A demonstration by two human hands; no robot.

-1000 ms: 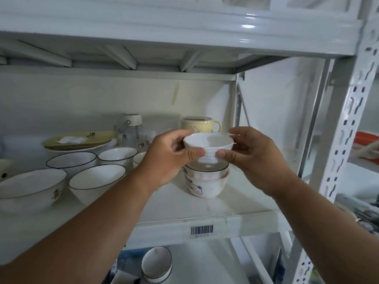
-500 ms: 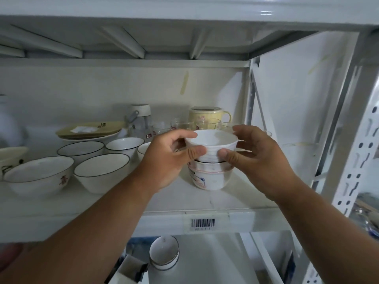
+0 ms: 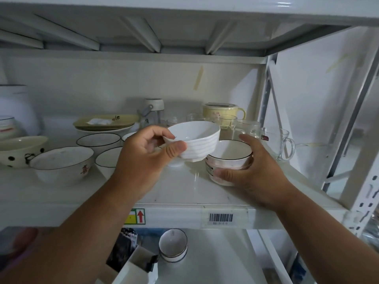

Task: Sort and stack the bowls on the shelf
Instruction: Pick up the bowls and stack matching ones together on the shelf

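Note:
My left hand (image 3: 143, 158) holds a small white ribbed bowl (image 3: 196, 140) by its rim, tilted, lifted clear to the left of the stack. My right hand (image 3: 252, 173) grips the stacked bowls (image 3: 229, 158) on the white shelf (image 3: 184, 193); the top one is white with a dark rim, the lower one has a pink pattern. Left of my hands stand several white bowls: a dark-rimmed bowl (image 3: 98, 140), one with a red mark (image 3: 61, 162), and another dark-rimmed bowl (image 3: 106, 158) partly hidden by my left wrist.
At the back stand a yellow lidded mug (image 3: 223, 113), glass cups (image 3: 274, 142), a glass jar (image 3: 153, 111) and green plates (image 3: 102, 121). A spotted bowl (image 3: 18, 150) sits far left. Another bowl stack (image 3: 173, 247) is on the lower shelf. Shelf posts (image 3: 361, 160) rise at right.
My left hand has lifted the ribbed bowl off the stack and moved it left, tilted. My right hand let go of it and dropped to grip the stack below.

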